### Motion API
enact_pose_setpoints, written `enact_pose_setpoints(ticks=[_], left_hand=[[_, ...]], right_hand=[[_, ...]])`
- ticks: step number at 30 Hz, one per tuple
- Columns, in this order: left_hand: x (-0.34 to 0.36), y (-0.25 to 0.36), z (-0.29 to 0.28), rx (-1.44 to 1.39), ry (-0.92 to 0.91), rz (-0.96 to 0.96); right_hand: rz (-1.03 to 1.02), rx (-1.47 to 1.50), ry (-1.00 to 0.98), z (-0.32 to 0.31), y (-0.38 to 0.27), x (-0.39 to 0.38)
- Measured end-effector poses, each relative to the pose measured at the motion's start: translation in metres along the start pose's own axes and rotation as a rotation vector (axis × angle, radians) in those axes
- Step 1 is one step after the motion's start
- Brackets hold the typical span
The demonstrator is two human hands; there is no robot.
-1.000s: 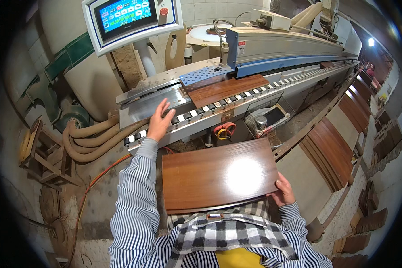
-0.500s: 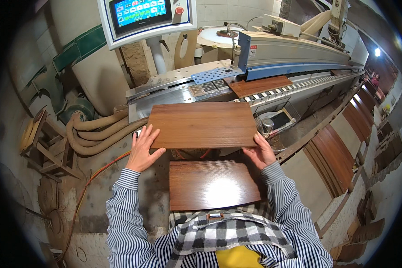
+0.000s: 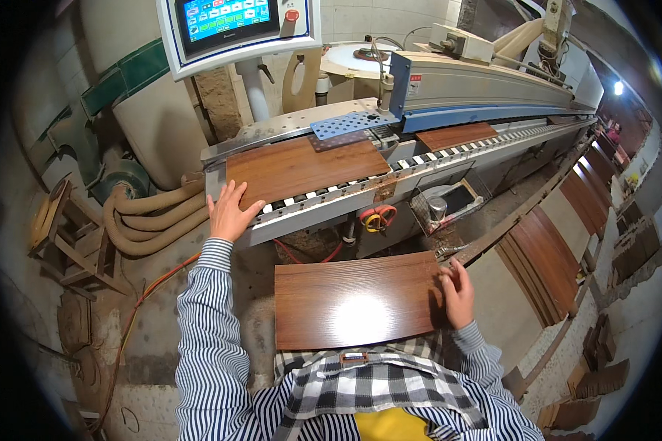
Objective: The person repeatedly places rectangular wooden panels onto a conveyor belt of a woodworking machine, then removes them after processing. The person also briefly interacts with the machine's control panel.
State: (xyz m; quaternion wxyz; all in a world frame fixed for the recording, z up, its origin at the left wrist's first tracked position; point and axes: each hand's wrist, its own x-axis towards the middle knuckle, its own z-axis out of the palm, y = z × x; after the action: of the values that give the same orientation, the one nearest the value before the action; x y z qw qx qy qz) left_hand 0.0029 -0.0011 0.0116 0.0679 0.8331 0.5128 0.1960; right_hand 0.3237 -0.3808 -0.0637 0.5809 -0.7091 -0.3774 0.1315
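Note:
A brown wood-grain board [image 3: 309,170] lies flat on the bed of a long machine [image 3: 485,87], its far edge partly under a blue perforated plate [image 3: 353,125]. My left hand [image 3: 232,212] rests on this board's near left corner with the fingers spread. Close to my body, a second brown board [image 3: 346,287] shows a bright glare on its glossy face. Just beside that board's right edge is my right hand [image 3: 458,298], fingers apart and gripping nothing. Further along the bed, a third brown board [image 3: 456,137] sits beneath the blue-edged beam.
A control screen [image 3: 229,22] with a red button stands at the back left. Thick hoses [image 3: 162,220] curve across the left side near a wooden stool [image 3: 77,239]. A wire basket [image 3: 449,202] hangs at the machine's front. Stacked brown boards [image 3: 541,264] lie at the right.
The board that both hands held up now lies on the machine bed. My right hand has let go and drawn back toward me. The third board has moved right along the bed.

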Motion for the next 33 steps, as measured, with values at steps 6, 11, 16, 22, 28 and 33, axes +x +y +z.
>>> enact_pose_setpoints(ticks=[6, 11, 16, 22, 28, 33], left_hand=[[0.012, 0.012, 0.004, -0.020, -0.018, -0.040], [0.009, 0.010, 0.018, -0.024, 0.101, -0.047], [0.009, 0.011, 0.018, 0.022, 0.088, -0.101], [0.008, 0.013, 0.017, 0.038, 0.066, -0.128], [0.008, 0.013, 0.017, 0.055, 0.065, -0.132], [0.006, 0.014, 0.015, 0.045, 0.058, -0.132]], right_hand=[[-0.057, -0.637, 0.039, 0.000, 0.019, -0.057], [0.095, -0.601, 0.061, 0.003, 0.011, -0.048], [0.091, -0.663, 0.140, 0.003, 0.018, -0.040], [0.049, -0.544, 0.229, 0.006, 0.028, -0.041], [0.117, -0.308, 0.230, -0.004, 0.025, -0.038], [0.617, 0.599, -0.070, -0.015, 0.005, -0.028]])
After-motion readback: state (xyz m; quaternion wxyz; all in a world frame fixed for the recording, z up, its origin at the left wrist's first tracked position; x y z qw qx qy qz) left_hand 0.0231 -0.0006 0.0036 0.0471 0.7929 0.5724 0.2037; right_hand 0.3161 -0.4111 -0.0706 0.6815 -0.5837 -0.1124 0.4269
